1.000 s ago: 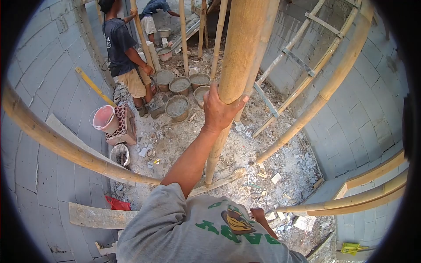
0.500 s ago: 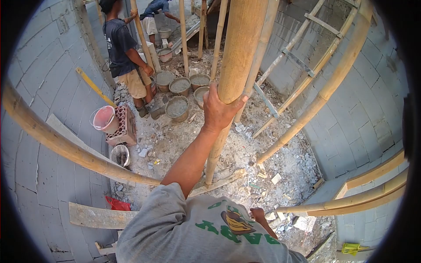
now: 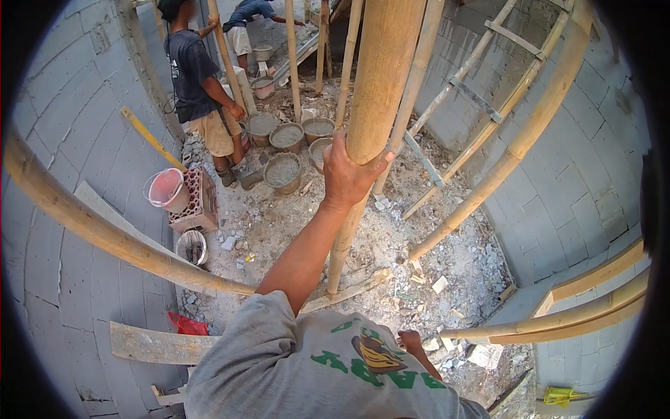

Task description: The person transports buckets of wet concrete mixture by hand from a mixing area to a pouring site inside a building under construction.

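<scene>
My left hand (image 3: 351, 173) wraps around a thick upright bamboo pole (image 3: 382, 84), thumb on its right side and fingers on its left. The pole's foot stands by a flat board (image 3: 352, 290) on the rubble floor. Low beside my grey shirt (image 3: 279, 363), my right hand (image 3: 410, 341) is partly hidden by my body. Its visible fingers look curled, and whatever they hold, if anything, cannot be made out. A horizontal bamboo pole (image 3: 565, 322) lies to the right of that hand, apart from it.
Several mortar buckets (image 3: 283, 174) stand ahead, near a standing co-worker (image 3: 195, 84). Another co-worker (image 3: 244, 21) bends at the back. A pink bucket (image 3: 167, 190) rests on a crate (image 3: 199, 202) at left. A wooden ladder (image 3: 481, 101) leans right; bamboo props and block walls surround me.
The co-worker at the back has stretched an arm farther right and up. Both my hands and the bamboo pole look the same as before.
</scene>
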Motion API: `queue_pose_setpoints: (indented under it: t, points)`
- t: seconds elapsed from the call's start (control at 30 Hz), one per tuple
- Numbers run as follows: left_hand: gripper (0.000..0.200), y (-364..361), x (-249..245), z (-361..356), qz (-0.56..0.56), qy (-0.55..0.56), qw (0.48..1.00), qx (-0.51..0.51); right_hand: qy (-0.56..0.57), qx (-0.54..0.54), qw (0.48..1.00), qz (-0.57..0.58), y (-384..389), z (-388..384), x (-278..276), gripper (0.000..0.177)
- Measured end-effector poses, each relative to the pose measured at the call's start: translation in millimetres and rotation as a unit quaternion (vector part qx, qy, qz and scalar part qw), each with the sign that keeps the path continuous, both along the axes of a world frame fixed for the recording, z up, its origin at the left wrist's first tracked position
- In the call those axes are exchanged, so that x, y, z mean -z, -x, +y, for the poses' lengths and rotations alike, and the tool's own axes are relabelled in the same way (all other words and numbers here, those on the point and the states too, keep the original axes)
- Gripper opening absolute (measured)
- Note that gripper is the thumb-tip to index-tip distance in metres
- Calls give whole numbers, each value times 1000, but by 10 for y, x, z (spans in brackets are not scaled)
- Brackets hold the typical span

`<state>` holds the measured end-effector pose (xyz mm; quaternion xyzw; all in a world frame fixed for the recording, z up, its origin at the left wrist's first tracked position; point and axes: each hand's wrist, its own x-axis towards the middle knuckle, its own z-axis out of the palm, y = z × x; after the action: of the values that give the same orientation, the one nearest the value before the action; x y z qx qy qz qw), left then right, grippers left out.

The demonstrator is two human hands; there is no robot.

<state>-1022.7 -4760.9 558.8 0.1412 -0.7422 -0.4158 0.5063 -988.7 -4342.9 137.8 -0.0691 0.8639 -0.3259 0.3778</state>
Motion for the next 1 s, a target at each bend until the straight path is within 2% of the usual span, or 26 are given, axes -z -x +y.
queue_pose_setpoints:
  t: [0.03,0.17,0.27,0.33,0.37,0.43,0.5,0.67,0.8,0.97,1.0]
  points:
    - [66,6,9,-3,1,0,1000,0,12,-58,997,55,2,26,13,24]
    - [62,6,19,-14,-10,24,999,-22,43,-83,992,83,8,55,39,22]
    - [59,-23,-25,6,-5,14,1000,-8,-51,-130,987,80,-3,-19,-101,19]
    - [59,-30,-36,10,0,-1,1000,10,-75,67,992,-72,-7,-129,-202,22]
    - [59,-30,-32,9,-4,6,1000,4,-75,66,992,-73,-3,-114,-165,22]
    - [59,-32,-29,7,-9,13,1000,-3,-20,142,985,-91,8,-85,-70,21]
    - [58,-29,-36,7,0,14,1000,0,-26,138,987,-80,29,-42,72,21]
    - [58,-10,-8,-7,-4,18,1000,-8,-21,133,988,-81,44,-38,28,21]
    - [58,0,17,-11,-21,23,999,-25,-5,173,979,-106,28,-24,64,18]
    - [57,-11,-11,5,-12,17,1000,-16,-6,182,979,-92,-16,-112,-166,16]
    - [57,-13,-11,7,-17,21,999,-22,-16,151,985,-82,-24,-147,-274,16]
